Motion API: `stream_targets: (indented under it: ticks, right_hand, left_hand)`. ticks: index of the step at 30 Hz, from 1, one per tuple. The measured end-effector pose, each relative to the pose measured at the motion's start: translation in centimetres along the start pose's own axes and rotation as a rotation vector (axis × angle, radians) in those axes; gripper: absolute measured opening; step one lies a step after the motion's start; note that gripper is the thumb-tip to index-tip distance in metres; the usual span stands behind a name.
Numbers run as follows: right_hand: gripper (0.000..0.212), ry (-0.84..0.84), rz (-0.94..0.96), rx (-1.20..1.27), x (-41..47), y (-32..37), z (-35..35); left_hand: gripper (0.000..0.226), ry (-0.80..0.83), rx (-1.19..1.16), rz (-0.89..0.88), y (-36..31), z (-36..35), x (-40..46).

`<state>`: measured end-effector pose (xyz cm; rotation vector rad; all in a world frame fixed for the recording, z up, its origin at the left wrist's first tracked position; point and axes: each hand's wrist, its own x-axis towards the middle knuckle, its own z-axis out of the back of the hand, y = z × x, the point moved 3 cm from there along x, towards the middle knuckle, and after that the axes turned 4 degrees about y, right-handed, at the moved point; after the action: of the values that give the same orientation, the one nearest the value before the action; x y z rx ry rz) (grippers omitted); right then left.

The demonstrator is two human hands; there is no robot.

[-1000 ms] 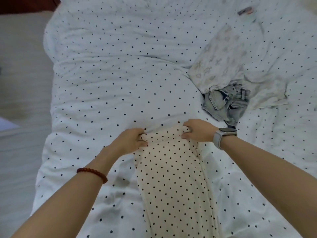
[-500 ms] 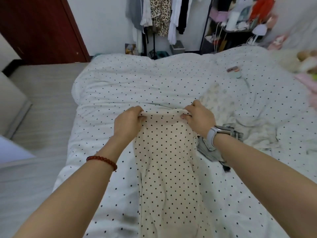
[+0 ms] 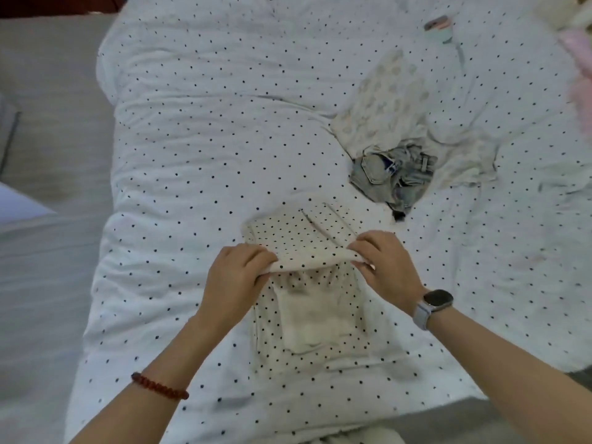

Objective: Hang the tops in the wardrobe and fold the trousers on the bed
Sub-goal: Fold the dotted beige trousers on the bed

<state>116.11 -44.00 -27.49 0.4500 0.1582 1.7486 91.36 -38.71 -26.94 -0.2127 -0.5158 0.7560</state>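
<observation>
The fold of the cream dotted trousers (image 3: pixel 304 238) on the bed (image 3: pixel 198 129) is in hand. They lie at the bed's 6 o'clock side, doubled over. The left hand (image 3: pixel 235 277) and right hand (image 3: pixel 386 267) each pinch the folded edge, fingers (image 3: pixel 256 251) curled tight round cloth. Next, I judge, the edge must be laid down flat and pressed smooth. Half a second ago the trousers hung long toward the person; now they are folded back. Denim shorts (image 3: pixel 392 176) wait at 2 o'clock

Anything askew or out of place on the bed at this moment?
Yes: the denim garment lies crumpled in a heap, unfolded, right of centre. Both hands, left hand and right hand, grip the polka-dot trousers mid-fold.
</observation>
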Motion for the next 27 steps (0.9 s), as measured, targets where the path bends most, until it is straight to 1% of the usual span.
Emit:
stream_targets:
  ticks: [3, 4, 6, 8, 10, 12, 14, 17, 18, 20, 21, 23, 25, 26, 27]
  right_hand:
    - [0.017, 0.066, 0.031, 0.036, -5.3, 1.1, -1.9]
    - [0.018, 0.095, 0.032, 0.047, -7.0, 1.5, -2.5]
    - [0.019, 0.150, 0.015, 0.070, -9.7, 2.2, -3.7]
    - [0.016, 0.187, -0.013, 0.105, -12.0, 2.7, -4.9]
    - [0.014, 0.206, -0.036, 0.124, -13.4, 3.1, -6.1]
    - [0.014, 0.237, -0.054, 0.124, -14.5, 3.3, -7.3]
    - [0.015, 0.293, -0.077, 0.123, -15.8, 3.3, -8.6]
    - [0.024, 0.408, -0.101, 0.132, -17.0, 3.4, -9.7]
    - [0.027, 0.407, -0.115, 0.139, -16.9, 3.3, -9.7]
    - [0.030, 0.330, -0.197, 0.178, -15.5, 2.9, -9.3]
    - [0.030, 0.263, -0.290, 0.215, -14.0, 2.5, -8.9]
    - [0.026, 0.112, -0.533, 0.338, -10.0, 1.2, -8.4]
    - [0.024, 0.010, -0.720, 0.463, -5.7, -0.5, -8.3]
    - [0.026, -0.004, -0.789, 0.499, -3.7, -1.3, -8.3]
    - [0.031, -0.003, -0.837, 0.525, -1.9, -2.0, -8.5]
  left_hand:
    - [0.018, 0.060, -0.049, -0.073, -2.3, -1.5, -5.1]
    - [0.024, 0.092, -0.059, -0.080, -2.9, -2.0, -6.6]
    - [0.046, 0.202, -0.068, -0.083, -3.8, -3.2, -9.3]
    - [0.056, 0.292, -0.064, -0.055, -4.2, -4.3, -11.5]
    - [0.051, 0.310, -0.069, -0.024, -4.3, -4.9, -12.9]
    - [0.035, 0.302, -0.051, -0.021, -4.4, -5.6, -14.0]
    - [0.022, 0.344, -0.010, -0.009, -4.1, -6.2, -15.3]
    - [0.021, 0.443, 0.024, 0.080, -3.9, -6.4, -16.6]
    - [0.021, 0.445, 0.005, 0.125, -3.9, -6.2, -16.4]
    - [0.023, 0.385, -0.060, 0.272, -3.5, -6.1, -15.0]
    - [0.026, 0.326, -0.088, 0.391, -3.1, -6.0, -13.6]
    - [0.031, 0.194, -0.189, 0.718, -1.5, -6.2, -9.9]
    - [0.034, 0.055, -0.336, 1.026, 0.5, -6.6, -6.2]
    - [0.040, 0.033, -0.362, 1.119, 1.4, -6.9, -4.5]
    - [0.045, 0.042, -0.363, 1.169, 2.4, -7.4, -3.1]
